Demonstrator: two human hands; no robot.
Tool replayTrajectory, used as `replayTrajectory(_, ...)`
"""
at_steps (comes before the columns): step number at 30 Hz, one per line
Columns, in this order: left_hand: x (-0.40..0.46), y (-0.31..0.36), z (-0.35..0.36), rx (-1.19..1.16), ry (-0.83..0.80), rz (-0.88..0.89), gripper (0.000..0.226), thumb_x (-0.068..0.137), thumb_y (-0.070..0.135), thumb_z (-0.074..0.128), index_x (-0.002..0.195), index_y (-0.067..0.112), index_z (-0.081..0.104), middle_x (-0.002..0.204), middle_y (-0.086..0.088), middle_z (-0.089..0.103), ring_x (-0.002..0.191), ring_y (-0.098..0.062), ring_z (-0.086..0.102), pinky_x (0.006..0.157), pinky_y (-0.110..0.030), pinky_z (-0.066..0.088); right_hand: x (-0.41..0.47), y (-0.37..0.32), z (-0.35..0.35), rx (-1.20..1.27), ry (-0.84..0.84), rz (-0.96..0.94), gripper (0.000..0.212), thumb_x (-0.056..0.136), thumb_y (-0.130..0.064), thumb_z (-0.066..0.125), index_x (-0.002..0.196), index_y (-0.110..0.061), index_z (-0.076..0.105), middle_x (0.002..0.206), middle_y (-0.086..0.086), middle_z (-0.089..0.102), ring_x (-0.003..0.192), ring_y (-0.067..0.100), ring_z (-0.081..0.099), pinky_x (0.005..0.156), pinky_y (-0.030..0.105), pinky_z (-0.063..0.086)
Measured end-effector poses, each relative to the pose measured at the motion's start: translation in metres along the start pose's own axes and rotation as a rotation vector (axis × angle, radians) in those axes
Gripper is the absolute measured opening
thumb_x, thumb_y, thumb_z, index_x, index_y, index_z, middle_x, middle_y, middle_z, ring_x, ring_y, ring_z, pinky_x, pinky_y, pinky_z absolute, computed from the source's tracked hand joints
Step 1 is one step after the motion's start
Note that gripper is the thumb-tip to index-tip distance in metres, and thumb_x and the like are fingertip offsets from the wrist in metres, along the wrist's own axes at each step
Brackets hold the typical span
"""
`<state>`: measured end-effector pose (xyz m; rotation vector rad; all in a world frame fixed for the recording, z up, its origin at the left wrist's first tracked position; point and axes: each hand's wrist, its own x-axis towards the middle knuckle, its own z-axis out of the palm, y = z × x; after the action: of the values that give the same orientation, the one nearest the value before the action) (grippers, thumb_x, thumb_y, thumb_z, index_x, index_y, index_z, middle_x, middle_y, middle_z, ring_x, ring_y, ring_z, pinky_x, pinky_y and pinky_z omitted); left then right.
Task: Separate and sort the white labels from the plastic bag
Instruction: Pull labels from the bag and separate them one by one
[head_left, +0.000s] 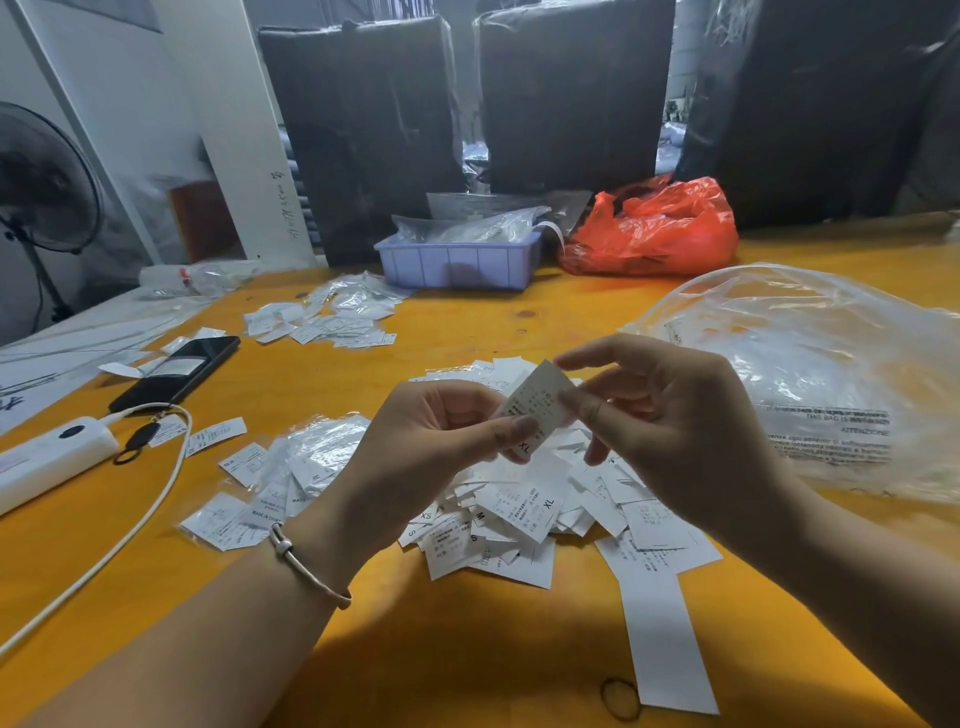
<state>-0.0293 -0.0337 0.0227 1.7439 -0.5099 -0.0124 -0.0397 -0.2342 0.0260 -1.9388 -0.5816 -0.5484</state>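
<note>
Head view: left hand (441, 431) & right hand (660, 410) both pinch one XL label (535, 405), grips clamped on its opp. edges, held above the label pile (519, 509) on the counter (467, 649). Plastic bag (810, 374) lies right of the grip. Advice: read size first, thumb-slide to check for stuck doubles, then drop w/ matching size.

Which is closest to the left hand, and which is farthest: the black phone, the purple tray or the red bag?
From the left hand, in the head view:
1. Black phone, on the table to the hand's left.
2. Purple tray, straight behind, at the table's far edge.
3. Red bag, behind and off to the right, beside the tray.
</note>
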Motion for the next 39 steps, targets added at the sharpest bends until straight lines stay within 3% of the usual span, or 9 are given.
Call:
replayTrajectory(5, 0.002, -0.002, 0.0, 0.014, 0.034, -0.001, 0.019, 0.075, 0.032, 0.074, 0.084, 0.016, 0.079, 0.078, -0.004, 0.077, 0.071, -0.012, 0.068, 0.063, -0.017, 0.05, -0.001, -0.001, 0.004, -0.18, -0.057, -0.073, 0.021, 0.095, -0.021, 0.056, 0.109, -0.019, 0.072, 0.073, 0.001, 0.072, 0.053, 0.02, 0.064, 0.052, 0.042, 0.052)
replayTrajectory(9, 0.002, -0.003, -0.001, 0.014, 0.039, -0.005, 0.018, 0.076, 0.032, 0.074, 0.084, 0.016, 0.079, 0.077, -0.005, 0.076, 0.071, -0.013, 0.068, 0.063, -0.018, 0.05, -0.004, -0.006, 0.005, -0.403, -0.084, -0.148, 0.043, 0.093, -0.033, 0.039, 0.126, -0.02, 0.063, 0.092, 0.003, 0.075, 0.071, 0.025, 0.068, 0.058, 0.041, 0.053)
replayTrajectory(12, 0.002, -0.003, -0.001, -0.013, 0.029, 0.009, 0.019, 0.078, 0.028, 0.074, 0.085, 0.01, 0.078, 0.078, -0.008, 0.076, 0.072, -0.016, 0.069, 0.066, -0.02, 0.053, -0.006, -0.01, 0.003, -0.492, -0.177, -0.157, 0.065, 0.091, -0.059, 0.023, 0.136, -0.023, 0.053, 0.116, 0.0, 0.07, 0.093, 0.018, 0.068, 0.066, 0.031, 0.05)
replayTrajectory(17, 0.0, -0.001, 0.0, -0.039, 0.026, 0.008, 0.023, 0.076, 0.031, 0.075, 0.087, 0.01, 0.079, 0.083, -0.012, 0.076, 0.075, -0.021, 0.07, 0.067, -0.024, 0.055, -0.005, -0.009, 0.005, -0.538, -0.285, -0.161, 0.078, 0.083, -0.077, 0.025, 0.14, -0.029, 0.046, 0.117, -0.013, 0.066, 0.08, -0.005, 0.055, 0.061, 0.013, 0.039)
replayTrajectory(21, 0.0, 0.0, 0.0, -0.051, 0.029, -0.001, 0.02, 0.075, 0.031, 0.076, 0.086, 0.015, 0.08, 0.083, -0.008, 0.077, 0.075, -0.017, 0.071, 0.067, -0.02, 0.054, -0.001, -0.01, 0.0, -0.29, -0.122, -0.109, 0.057, 0.083, -0.056, 0.052, 0.129, -0.022, 0.056, 0.102, -0.014, 0.068, 0.062, 0.003, 0.063, 0.055, 0.031, 0.054)
replayTrajectory(24, 0.0, 0.0, 0.001, -0.056, 0.03, -0.007, 0.019, 0.075, 0.032, 0.075, 0.085, 0.017, 0.08, 0.083, -0.006, 0.077, 0.076, -0.016, 0.072, 0.067, -0.019, 0.055, 0.0, -0.008, -0.001, -0.175, -0.085, -0.128, 0.03, 0.08, -0.027, 0.071, 0.109, -0.02, 0.069, 0.093, -0.012, 0.07, 0.064, 0.007, 0.065, 0.055, 0.027, 0.054)
replayTrajectory(27, 0.0, 0.0, 0.001, -0.051, 0.016, -0.003, 0.013, 0.077, 0.031, 0.074, 0.083, 0.021, 0.08, 0.085, -0.005, 0.077, 0.08, -0.018, 0.073, 0.069, -0.02, 0.055, 0.0, -0.007, 0.001, -0.248, -0.069, -0.184, 0.016, 0.079, -0.016, 0.076, 0.095, -0.018, 0.075, 0.081, -0.012, 0.07, 0.061, 0.007, 0.064, 0.053, 0.021, 0.051)
replayTrajectory(33, 0.002, -0.003, 0.0, -0.048, -0.011, -0.002, 0.017, 0.073, 0.037, 0.077, 0.086, 0.025, 0.078, 0.093, -0.003, 0.077, 0.091, -0.018, 0.073, 0.074, -0.023, 0.057, 0.002, -0.001, 0.002, -0.098, -0.07, -0.128, 0.008, 0.082, -0.009, 0.073, 0.087, -0.013, 0.076, 0.075, -0.008, 0.07, 0.055, 0.01, 0.064, 0.049, 0.026, 0.052)
replayTrajectory(39, 0.004, -0.001, -0.005, -0.031, 0.027, 0.042, 0.005, 0.076, 0.022, 0.081, 0.074, 0.022, 0.076, 0.092, -0.003, 0.075, 0.09, -0.014, 0.069, 0.077, -0.02, 0.056, 0.004, 0.002, 0.002, -0.025, -0.106, -0.027, 0.006, 0.082, -0.02, 0.073, 0.08, -0.016, 0.069, 0.07, -0.012, 0.064, 0.062, 0.01, 0.063, 0.052, 0.017, 0.046)
